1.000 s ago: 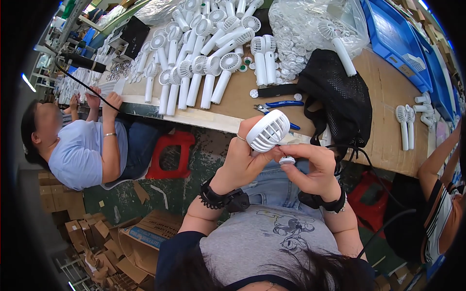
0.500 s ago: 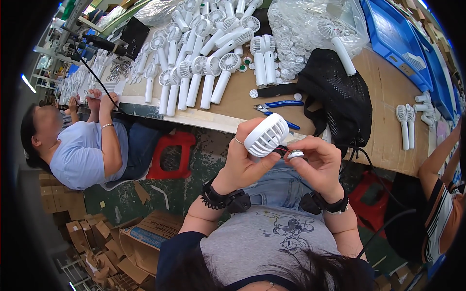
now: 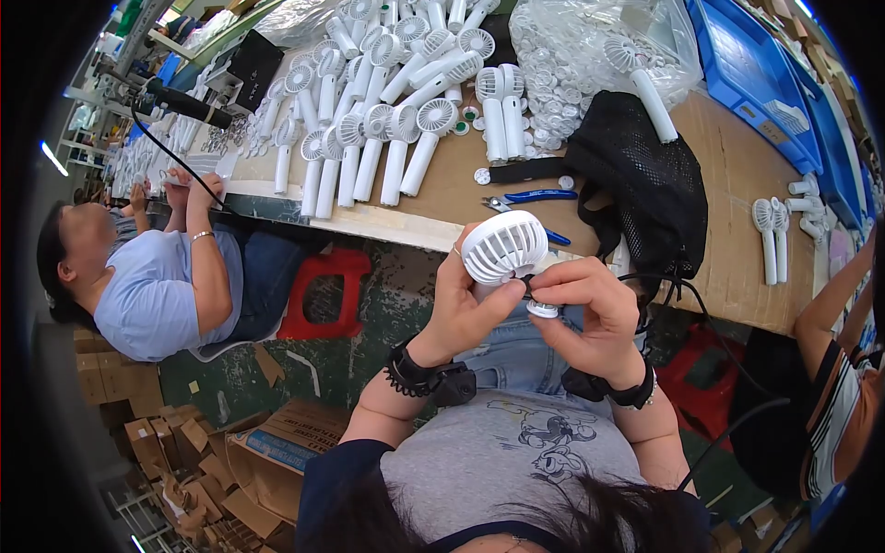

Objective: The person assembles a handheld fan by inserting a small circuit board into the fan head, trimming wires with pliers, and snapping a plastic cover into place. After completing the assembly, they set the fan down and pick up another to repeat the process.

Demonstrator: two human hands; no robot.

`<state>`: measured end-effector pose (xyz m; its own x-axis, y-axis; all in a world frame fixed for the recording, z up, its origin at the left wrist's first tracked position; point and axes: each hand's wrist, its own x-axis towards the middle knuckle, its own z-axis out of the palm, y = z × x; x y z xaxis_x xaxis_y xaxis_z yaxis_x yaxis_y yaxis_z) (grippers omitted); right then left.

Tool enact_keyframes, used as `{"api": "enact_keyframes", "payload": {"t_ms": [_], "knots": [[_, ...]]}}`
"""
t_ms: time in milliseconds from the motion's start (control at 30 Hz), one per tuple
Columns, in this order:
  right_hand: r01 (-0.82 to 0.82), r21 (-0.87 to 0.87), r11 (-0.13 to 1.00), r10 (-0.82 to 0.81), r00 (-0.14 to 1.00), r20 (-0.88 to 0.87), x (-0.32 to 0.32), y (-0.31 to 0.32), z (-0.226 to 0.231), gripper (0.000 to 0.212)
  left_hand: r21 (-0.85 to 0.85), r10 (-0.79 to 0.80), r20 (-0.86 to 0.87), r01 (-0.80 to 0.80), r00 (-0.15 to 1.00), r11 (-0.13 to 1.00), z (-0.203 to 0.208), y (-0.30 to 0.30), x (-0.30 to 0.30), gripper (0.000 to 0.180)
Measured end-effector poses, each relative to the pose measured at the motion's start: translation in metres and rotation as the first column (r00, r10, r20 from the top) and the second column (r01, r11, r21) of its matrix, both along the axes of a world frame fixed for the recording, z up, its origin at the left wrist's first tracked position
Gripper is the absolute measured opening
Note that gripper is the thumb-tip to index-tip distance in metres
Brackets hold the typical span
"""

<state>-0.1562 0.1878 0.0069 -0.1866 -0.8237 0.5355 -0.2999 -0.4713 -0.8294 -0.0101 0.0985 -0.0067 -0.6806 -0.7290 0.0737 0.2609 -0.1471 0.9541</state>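
Note:
Wrapped round the handle of a white handheld fan (image 3: 505,247) is my left hand (image 3: 466,309), holding the fan's caged head up and tilted in front of my lap. My right hand (image 3: 595,309) pinches a small round white cap (image 3: 543,310) just below and right of the fan head. A small dark part shows between the fingertips where the two hands meet; I cannot make out its details. Beyond my hands, blue-handled side cutters (image 3: 539,196) lie near the table edge, next to a black mesh bag (image 3: 645,175).
Many white fans (image 3: 378,120) are heaped on the table at the back left. A clear plastic bag (image 3: 590,55) of small white parts stands behind the mesh bag. Blue trays (image 3: 751,83) are at the right. A person in light blue (image 3: 175,295) works at the left, near a red stool (image 3: 327,293).
The fan has turned so its grille faces more upward. My right hand has moved left with the cap, closer to the fan. The person at left has shifted slightly.

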Motion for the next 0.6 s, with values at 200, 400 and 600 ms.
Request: {"api": "enact_keyframes", "payload": {"t_ms": [200, 400, 600], "knots": [[0.069, -0.083, 0.994, -0.076, 0.993, -0.085, 0.0056, -0.0006, 0.0012, 0.027, -0.044, -0.013, -0.017, 0.012, 1.0, 0.999, -0.0042, -0.0016, 0.0007, 0.05], [0.081, -0.159, 0.984, -0.111, 0.976, -0.19, 0.0052, -0.0028, -0.0005, 0.027, -0.075, -0.031, -0.024, 0.029, 0.999, 0.997, -0.0054, -0.0019, 0.0008, 0.051], [0.092, -0.19, 0.977, -0.134, 0.965, -0.223, 0.005, -0.0017, -0.0018, 0.027, -0.056, -0.06, -0.07, 0.056, 0.996, 0.997, -0.0094, 0.0002, 0.0011, 0.053]]}}
